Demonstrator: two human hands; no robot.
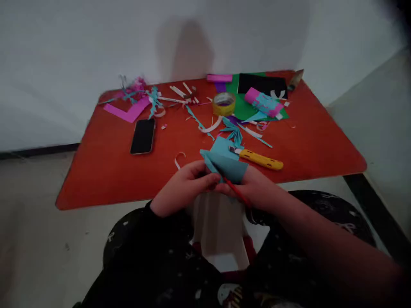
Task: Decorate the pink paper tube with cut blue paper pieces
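FOLDED BLUE PAPER FOUND GRIPPED ABOVE NEAR EDGE OF DESK

Found folded blue paper between both hands, pinched by the left hand at its left end and overlapping the fingers of the right hand. Found the right hand closed about a thin red tool, type unclear. Noted the near edge of the red desk passing just beneath both hands.

Recorded just beyond: a yellow cutter, head resting over a flat blue sheet, and a curled strip near the left hand. Noted red surface extending sideways to both rounded near corners, well apart from the hands. Noted a phone farther left.

Logged farther back: scattered scraps, a tape roll, a pink-and-blue roll on a green sheet, then a wall beyond the far edge.
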